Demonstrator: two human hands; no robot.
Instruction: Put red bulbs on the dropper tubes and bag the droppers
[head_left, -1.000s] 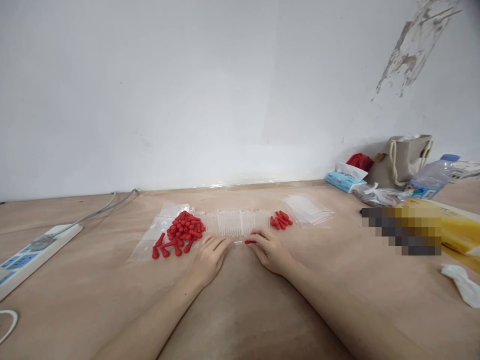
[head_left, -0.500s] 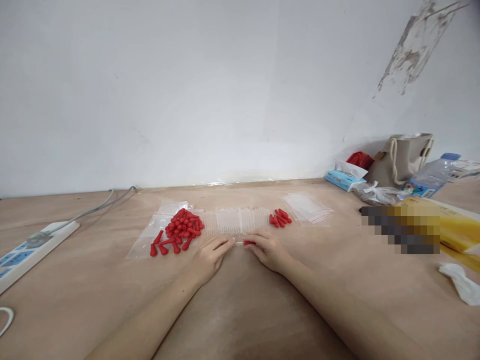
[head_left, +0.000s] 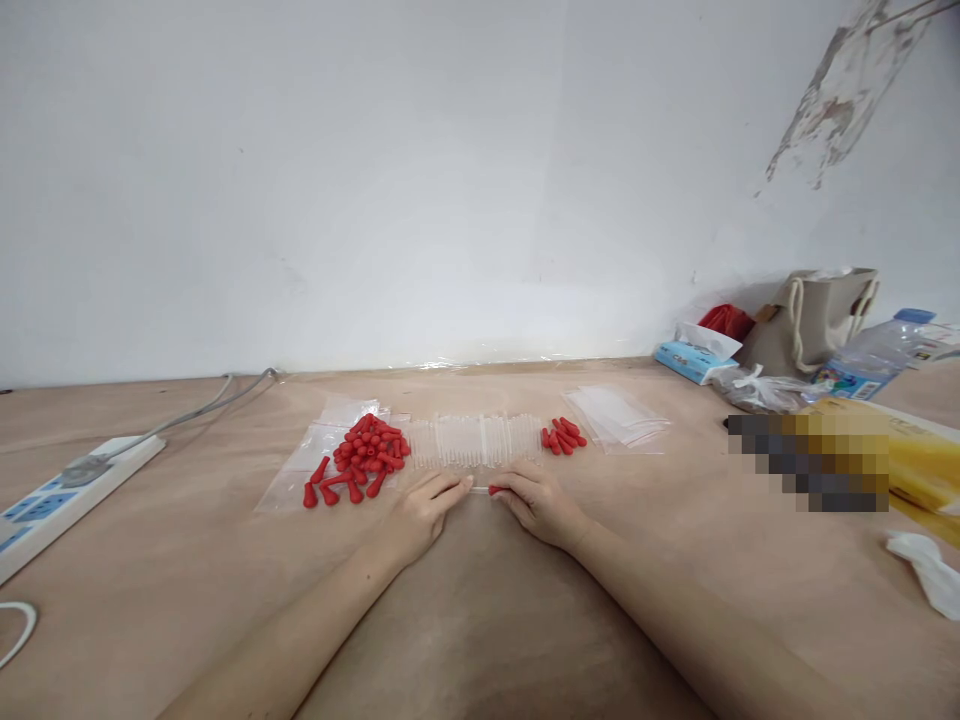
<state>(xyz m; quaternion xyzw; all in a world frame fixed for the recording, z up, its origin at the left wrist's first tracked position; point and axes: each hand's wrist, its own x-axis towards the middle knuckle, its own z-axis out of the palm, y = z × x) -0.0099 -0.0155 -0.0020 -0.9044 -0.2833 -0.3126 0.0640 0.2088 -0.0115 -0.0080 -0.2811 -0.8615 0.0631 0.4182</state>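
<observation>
L hand [head_left: 420, 512] pinches tube [head_left: 481, 490], R hand [head_left: 546, 506] pinches bulb [head_left: 494, 490] at its end, lower ctr of frame, nr tube row [head_left: 465, 441]. Prob. mid-fit; next move needs straight align., steady grip.

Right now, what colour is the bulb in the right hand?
The bulb is red, seen best in the head view.

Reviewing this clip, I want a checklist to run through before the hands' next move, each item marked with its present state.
1. Left hand gripping the thin clear tube: ok.
2. Right hand gripping the red bulb: ok.
3. Tube and bulb roughly in line: ok.
4. Tube fully seated in the bulb: cannot tell, too small.
5. Row of clear tubes between the two red piles: ok.
</observation>
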